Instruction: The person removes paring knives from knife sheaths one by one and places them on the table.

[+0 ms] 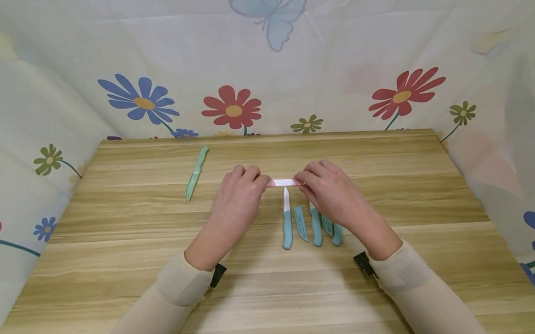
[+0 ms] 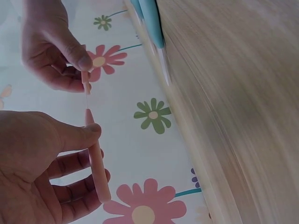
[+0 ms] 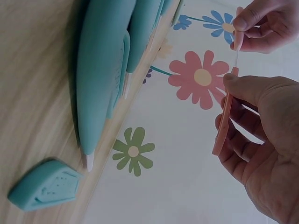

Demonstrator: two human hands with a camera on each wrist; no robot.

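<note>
A small pink-handled knife [image 1: 284,182] is held level above the table, its white blade showing between the two hands. My left hand [image 1: 239,198] grips the pink handle [image 2: 99,172] between thumb and fingers. My right hand [image 1: 335,191] pinches the pink blade sheath [image 3: 225,121], which covers the tip end of the blade. Below the hands lie a blue bare-bladed knife [image 1: 287,229], a loose blue sheath [image 1: 300,223] and a second blue knife [image 1: 316,227]. Another blue sheath [image 1: 327,224] and a blue handle [image 1: 337,235] are partly hidden by my right hand.
A green knife [image 1: 197,172] in its sheath lies at the back left of the wooden table [image 1: 128,221]. Flower-printed cloth [image 1: 188,41] hangs behind the table and along both sides.
</note>
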